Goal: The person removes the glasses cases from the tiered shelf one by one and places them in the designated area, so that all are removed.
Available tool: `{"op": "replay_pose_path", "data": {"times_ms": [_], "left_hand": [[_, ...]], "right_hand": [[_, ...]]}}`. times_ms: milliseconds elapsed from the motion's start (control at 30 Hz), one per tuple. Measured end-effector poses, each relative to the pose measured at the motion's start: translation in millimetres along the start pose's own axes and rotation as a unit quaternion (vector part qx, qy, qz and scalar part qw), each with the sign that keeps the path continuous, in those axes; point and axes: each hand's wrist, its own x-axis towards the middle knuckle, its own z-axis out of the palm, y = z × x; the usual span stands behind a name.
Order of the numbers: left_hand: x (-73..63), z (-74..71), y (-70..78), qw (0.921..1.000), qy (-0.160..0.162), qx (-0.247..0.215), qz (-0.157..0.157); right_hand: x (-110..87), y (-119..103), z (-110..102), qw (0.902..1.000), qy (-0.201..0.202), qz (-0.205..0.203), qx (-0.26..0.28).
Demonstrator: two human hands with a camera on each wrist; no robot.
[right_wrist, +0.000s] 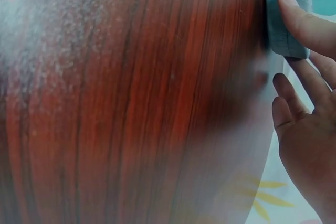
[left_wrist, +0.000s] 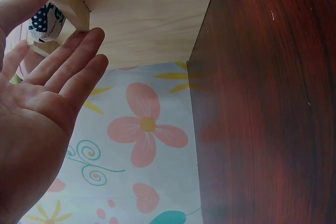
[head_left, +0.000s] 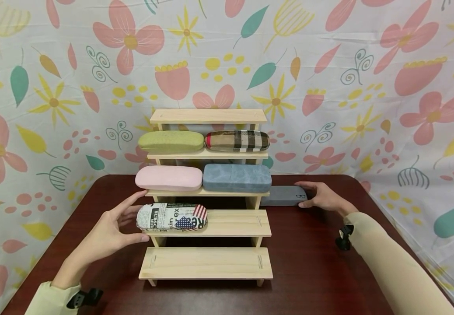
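Note:
A grey glasses case (head_left: 284, 195) with a small glasses mark lies low behind the right side of a stepped wooden rack (head_left: 205, 263). My right hand (head_left: 321, 197) pinches its right end between thumb and fingers; the same case (right_wrist: 278, 17) shows at the right wrist view's upper right. At the rack's left side my left hand (head_left: 106, 229) touches the board ends with fingers and thumb extended. Beside it a newsprint-and-flag patterned glasses case (head_left: 172, 217) sits on a lower step. In the left wrist view the left fingers (left_wrist: 79, 66) touch the wood.
Pink (head_left: 169, 178) and blue (head_left: 236, 178) cases share a middle step. Above them stand a green case (head_left: 170, 141) and a plaid case (head_left: 238, 141). The rack stands on a dark red-brown table (head_left: 309, 262), with a floral cloth (head_left: 309, 65) hanging behind.

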Motion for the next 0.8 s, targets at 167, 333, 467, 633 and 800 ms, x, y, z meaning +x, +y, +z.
{"op": "replay_pose_path", "data": {"times_ms": [167,333,467,633,800], "left_hand": [[0.2,0.0,-0.4,1.0,-0.001,-0.001,0.003],[0.2,0.4,-1.2,0.9999,-0.001,-0.011,0.01],[-0.4,0.6,-1.3,0.9997,0.0,-0.019,0.012],[-0.2,0.1,-0.2,0.9999,-0.003,-0.014,0.004],[0.0,0.3,-0.4,0.9999,-0.003,-0.013,0.002]], "right_hand": [[-1.7,1.0,-2.4,0.9999,0.0,0.003,0.015],[-2.9,1.7,-2.7,0.9996,-0.004,0.006,0.029],[-3.3,1.7,-2.0,0.9994,-0.004,0.007,0.032],[-3.1,0.4,-2.2,0.9995,0.0,0.007,0.032],[-3.3,0.0,-2.7,0.9995,0.001,0.008,0.03]]}}
